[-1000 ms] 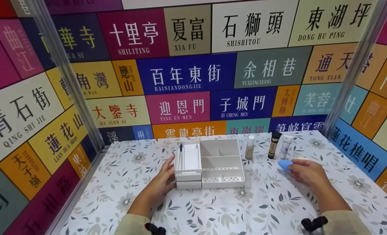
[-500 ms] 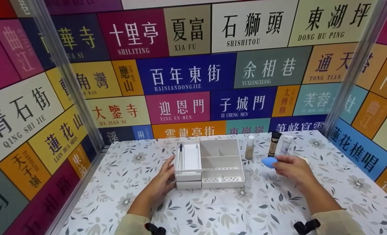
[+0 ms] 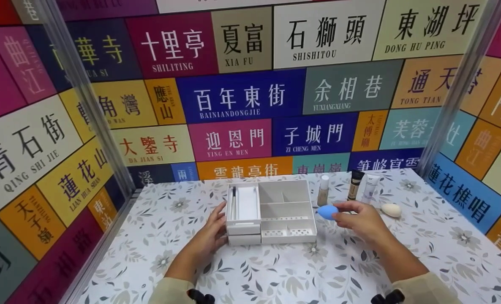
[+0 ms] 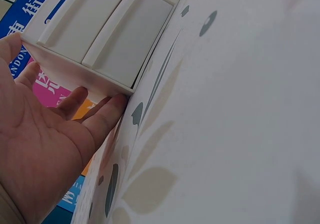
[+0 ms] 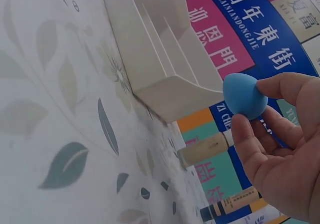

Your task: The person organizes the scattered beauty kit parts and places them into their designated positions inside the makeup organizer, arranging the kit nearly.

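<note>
A blue makeup sponge (image 3: pixel 328 212) is pinched between the thumb and fingers of my right hand (image 3: pixel 362 221), just off the right side of the white desktop organizer (image 3: pixel 288 238). In the right wrist view the sponge (image 5: pixel 245 97) overlaps the organizer's corner, its broad end outward. My left hand (image 3: pixel 208 232) rests against the organizer's left side. Its relaxed fingers touch the wall beside two drawers (image 4: pixel 127 34) in the left wrist view. Thin brushes (image 3: pixel 234 204) lie in the organizer's upper-left tray, and its right side has several compartments.
Behind my right hand stand a foundation bottle (image 3: pixel 323 192), a black-capped tube (image 3: pixel 354 188) and a white tube (image 3: pixel 371 185). A cream makeup sponge (image 3: pixel 391 210) lies to the right on the floral tablecloth (image 3: pixel 276 274). Sign-covered panels (image 3: pixel 242 95) enclose the table.
My right hand has carried the blue sponge leftward from beside the tubes to the organizer's right edge, uncovering the cream sponge. My left hand has stayed in place.
</note>
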Available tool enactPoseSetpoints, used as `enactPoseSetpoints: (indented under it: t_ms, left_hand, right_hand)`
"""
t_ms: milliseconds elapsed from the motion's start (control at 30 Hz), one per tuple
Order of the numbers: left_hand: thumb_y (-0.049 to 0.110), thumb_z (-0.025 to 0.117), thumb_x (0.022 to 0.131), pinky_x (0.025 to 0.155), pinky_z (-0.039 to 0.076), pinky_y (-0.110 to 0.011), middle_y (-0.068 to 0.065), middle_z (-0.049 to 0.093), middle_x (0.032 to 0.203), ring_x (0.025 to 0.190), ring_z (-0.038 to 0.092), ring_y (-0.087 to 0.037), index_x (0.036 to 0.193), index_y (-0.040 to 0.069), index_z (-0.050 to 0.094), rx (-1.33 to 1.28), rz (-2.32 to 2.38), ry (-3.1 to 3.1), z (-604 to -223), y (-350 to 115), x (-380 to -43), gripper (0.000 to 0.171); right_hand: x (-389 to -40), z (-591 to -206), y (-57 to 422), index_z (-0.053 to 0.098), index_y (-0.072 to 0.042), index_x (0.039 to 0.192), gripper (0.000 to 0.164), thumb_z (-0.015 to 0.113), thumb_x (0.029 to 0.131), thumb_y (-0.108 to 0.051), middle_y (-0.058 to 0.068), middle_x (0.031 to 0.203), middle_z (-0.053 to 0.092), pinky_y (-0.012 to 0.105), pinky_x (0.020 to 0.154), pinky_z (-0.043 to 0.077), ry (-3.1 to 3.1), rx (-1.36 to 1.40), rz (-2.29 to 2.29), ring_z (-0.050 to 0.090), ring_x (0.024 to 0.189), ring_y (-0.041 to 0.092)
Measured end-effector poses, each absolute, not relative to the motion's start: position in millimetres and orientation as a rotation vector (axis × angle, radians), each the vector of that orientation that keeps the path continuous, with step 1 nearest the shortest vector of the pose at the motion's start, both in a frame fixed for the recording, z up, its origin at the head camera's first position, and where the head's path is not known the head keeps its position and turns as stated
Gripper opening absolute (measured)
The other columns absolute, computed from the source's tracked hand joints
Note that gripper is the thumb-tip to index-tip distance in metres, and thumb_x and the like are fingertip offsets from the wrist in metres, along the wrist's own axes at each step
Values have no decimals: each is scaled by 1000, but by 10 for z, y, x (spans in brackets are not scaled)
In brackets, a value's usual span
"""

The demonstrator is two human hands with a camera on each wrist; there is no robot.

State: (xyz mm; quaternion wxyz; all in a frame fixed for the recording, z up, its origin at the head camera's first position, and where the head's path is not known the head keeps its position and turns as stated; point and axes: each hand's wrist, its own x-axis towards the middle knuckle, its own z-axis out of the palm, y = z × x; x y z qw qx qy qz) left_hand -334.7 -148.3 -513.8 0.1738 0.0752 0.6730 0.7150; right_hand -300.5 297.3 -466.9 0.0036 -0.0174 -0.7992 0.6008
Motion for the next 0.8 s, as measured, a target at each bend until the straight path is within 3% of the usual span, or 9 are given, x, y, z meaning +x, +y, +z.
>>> enactPoseSetpoints:
  t_ms: [233, 800]
  left_hand:
    - [56, 53, 109, 131, 34, -54, 1, 22, 178, 158, 42, -28, 163, 58, 27, 169, 2012, 1919, -5096, -1469, -3350, 60]
    - [55, 51, 109, 133, 31, -53, -1, 18, 178, 160, 39, -31, 164, 59, 24, 204, 2001, 1922, -5132, -1494, -3334, 61]
  right_hand:
    - [-2947, -4605, 2766, 65, -2, 140, 51, 81, 96, -25, 15, 137, 68, 27, 92, 61, -2518, 19, 1854, 74, 106, 13]
    - [-3033, -4620, 2110, 72, -1, 131, 43, 83, 92, -15, 16, 128, 73, 30, 90, 61, -2553, 234, 1944, 72, 101, 19]
